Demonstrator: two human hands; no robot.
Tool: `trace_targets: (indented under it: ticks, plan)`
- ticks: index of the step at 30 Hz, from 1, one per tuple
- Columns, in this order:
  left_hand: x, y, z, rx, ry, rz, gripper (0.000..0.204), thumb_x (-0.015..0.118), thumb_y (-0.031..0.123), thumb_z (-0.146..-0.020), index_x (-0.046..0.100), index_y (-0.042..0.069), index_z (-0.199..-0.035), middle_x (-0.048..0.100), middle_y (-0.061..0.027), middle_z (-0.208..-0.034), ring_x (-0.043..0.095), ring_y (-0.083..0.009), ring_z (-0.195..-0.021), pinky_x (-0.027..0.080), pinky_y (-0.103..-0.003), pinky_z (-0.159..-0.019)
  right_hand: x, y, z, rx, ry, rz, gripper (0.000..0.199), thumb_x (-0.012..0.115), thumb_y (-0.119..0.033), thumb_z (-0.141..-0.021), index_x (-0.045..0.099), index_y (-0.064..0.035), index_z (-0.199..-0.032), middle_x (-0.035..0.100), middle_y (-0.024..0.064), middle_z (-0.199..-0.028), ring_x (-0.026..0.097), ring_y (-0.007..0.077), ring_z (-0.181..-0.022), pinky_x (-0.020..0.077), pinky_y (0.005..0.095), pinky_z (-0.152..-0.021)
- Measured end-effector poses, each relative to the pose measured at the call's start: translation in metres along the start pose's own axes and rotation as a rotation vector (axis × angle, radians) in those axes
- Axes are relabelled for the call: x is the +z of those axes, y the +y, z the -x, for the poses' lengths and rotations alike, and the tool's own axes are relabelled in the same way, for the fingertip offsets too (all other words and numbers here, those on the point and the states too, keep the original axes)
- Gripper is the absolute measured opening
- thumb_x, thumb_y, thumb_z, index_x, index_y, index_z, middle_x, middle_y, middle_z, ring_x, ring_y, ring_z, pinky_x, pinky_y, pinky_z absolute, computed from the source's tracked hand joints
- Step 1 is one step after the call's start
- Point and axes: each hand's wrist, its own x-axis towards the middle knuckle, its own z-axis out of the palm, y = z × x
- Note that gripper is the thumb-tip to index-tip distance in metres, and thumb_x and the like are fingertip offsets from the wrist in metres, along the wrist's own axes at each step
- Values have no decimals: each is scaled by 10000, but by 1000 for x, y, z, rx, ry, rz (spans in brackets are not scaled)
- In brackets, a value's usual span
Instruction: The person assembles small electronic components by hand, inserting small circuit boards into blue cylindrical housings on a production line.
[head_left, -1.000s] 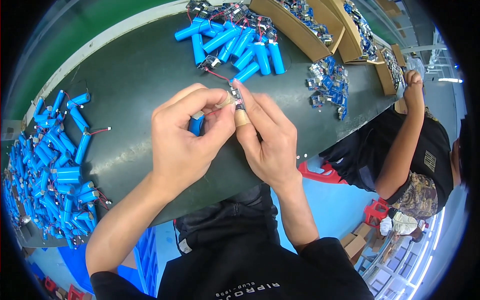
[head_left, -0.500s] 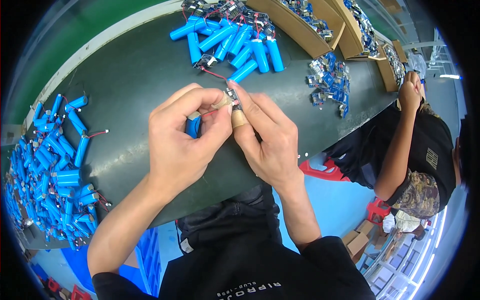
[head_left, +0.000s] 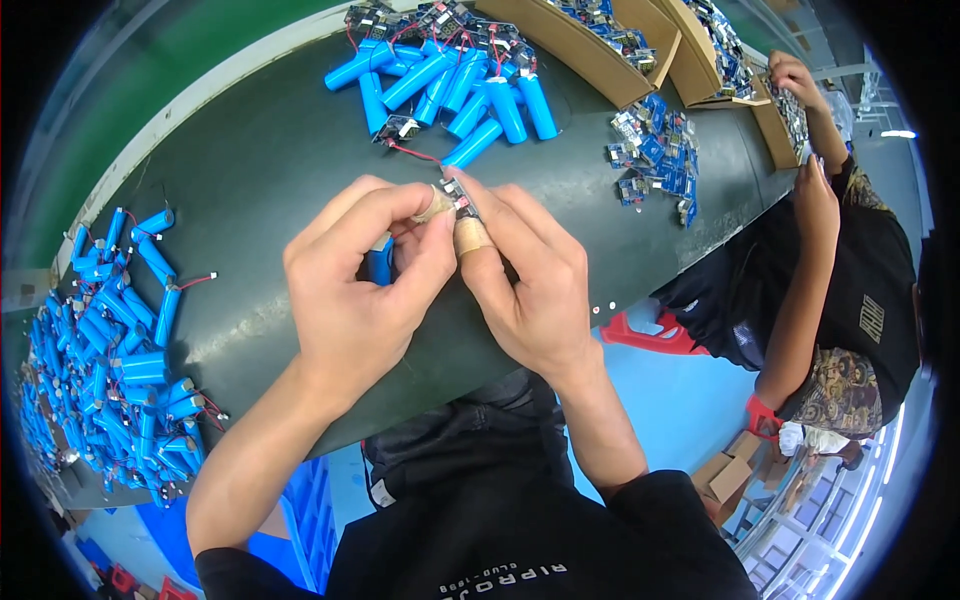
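My right hand (head_left: 535, 275) pinches a small dark circuit board (head_left: 462, 190) between thumb and fingers. Against the board's edge, the thumb and index finger of my left hand (head_left: 350, 275) close on a small white plug (head_left: 460, 205). A blue cylindrical battery (head_left: 380, 262) is tucked under the left fingers, most of it hidden. Tan tape wraps my left index fingertip and my right thumb. Just beyond my fingers lies a pile of blue batteries (head_left: 465, 90) joined by red wires to dark boards (head_left: 398, 128).
A large heap of blue batteries (head_left: 120, 340) covers the dark table's left side. Loose blue circuit boards (head_left: 660, 150) lie at the right, near cardboard boxes (head_left: 590, 60) full of boards. A co-worker (head_left: 850, 270) sits at the right, one hand at a box.
Both my hands stay joined at the board, with the left fingers still on the plug. The co-worker's hands have separated, one reaching up to a box. My view has shifted slightly.
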Motion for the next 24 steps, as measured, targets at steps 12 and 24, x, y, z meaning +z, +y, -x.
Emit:
trace_targets:
  ticks: [12, 24]
  plan:
    - [0, 0, 0, 70, 21, -46, 127, 716, -50, -773, 663, -33, -887, 622, -66, -772, 604, -108, -634, 484, -227, -568, 2, 1, 0, -23, 15, 15, 342, 591, 28, -873, 636, 19, -1212, 638, 117, -892, 609, 190, -710, 486, 281, -628]
    - [-1, -2, 2, 63, 22, 4, 124, 709, -45, -775, 653, -40, -886, 615, -71, -757, 608, -124, -629, 490, -234, -565, 3, -1, 0, -17, -11, 11, 380, 573, 59, -847, 642, 9, -1218, 635, 117, -878, 603, 189, -711, 482, 278, -645]
